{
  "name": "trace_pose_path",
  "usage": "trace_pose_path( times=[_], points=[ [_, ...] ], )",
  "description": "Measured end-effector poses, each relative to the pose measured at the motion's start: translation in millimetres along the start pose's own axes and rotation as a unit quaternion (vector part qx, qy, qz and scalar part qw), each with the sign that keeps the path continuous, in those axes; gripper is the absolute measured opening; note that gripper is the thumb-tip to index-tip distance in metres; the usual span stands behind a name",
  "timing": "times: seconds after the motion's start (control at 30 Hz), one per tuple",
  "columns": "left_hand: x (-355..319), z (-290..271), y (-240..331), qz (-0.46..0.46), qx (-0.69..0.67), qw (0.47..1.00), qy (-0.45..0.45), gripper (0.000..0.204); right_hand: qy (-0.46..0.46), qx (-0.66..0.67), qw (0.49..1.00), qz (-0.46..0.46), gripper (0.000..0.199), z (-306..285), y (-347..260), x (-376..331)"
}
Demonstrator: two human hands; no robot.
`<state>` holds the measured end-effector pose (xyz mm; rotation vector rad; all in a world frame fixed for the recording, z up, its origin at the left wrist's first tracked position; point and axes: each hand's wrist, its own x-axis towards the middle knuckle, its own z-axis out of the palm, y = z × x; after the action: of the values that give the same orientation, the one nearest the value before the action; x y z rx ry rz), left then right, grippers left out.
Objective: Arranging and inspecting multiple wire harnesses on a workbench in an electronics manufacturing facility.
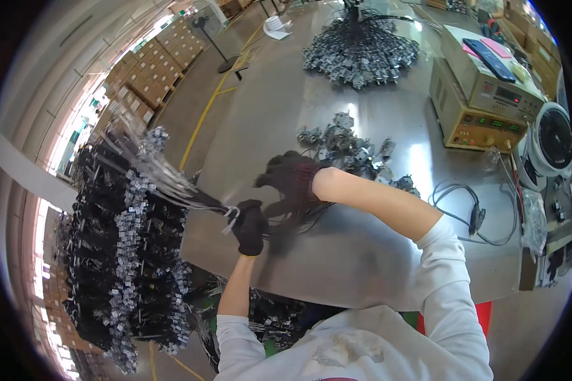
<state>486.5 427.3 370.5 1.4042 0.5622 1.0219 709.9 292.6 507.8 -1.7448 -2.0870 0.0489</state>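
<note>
My left hand (250,227), in a dark glove, is closed around a bundle of thin cables (200,198) near the left edge of the metal table. A white tie (231,219) circles the bundle just beside that hand. The bundle's far end fans out to the upper left past the table edge, blurred. My right hand (291,181), also dark-gloved, is above the table beside a loose heap of small metal connectors (353,146). Motion smears its fingers, so their grip does not show. Dark cable ends run below it toward my left hand.
A large pile of cables with metal ends (362,54) stands at the table's far side. Stacked bench instruments (486,124) carry a phone (489,60). A fan (553,138) and a coiled cord (476,216) are at right. Many cable bundles (127,254) hang at left.
</note>
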Motion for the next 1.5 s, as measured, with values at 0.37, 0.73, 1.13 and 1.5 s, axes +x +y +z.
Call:
trace_pose_path(
  times=[0.37, 0.73, 1.13, 1.5],
  points=[
    [5.6, 7.7, 20.9, -0.047, -0.03, 0.998, -0.026, 0.017, -0.006, -0.123, 0.989, 0.082, 0.051, 49.5, 40.5, -65.8],
    [69.5, 96.5, 2.8, 0.059, 0.056, 0.994, 0.076, 0.023, -0.006, 0.019, 0.992, 0.123, 0.05, -27.1, -39.9, -197.5],
    [104.0, 140.5, -72.9, 0.1, 0.343, 0.924, 0.14, 0.043, 0.223, 0.027, 0.928, 0.298, 0.076, 6.5, -71.6, -285.5],
    [118.4, 139.3, -43.4, 0.038, 0.308, 0.948, 0.072, 0.036, 0.171, 0.163, 0.9, 0.366, 0.067, 5.6, -39.2, -240.2]
  ],
)
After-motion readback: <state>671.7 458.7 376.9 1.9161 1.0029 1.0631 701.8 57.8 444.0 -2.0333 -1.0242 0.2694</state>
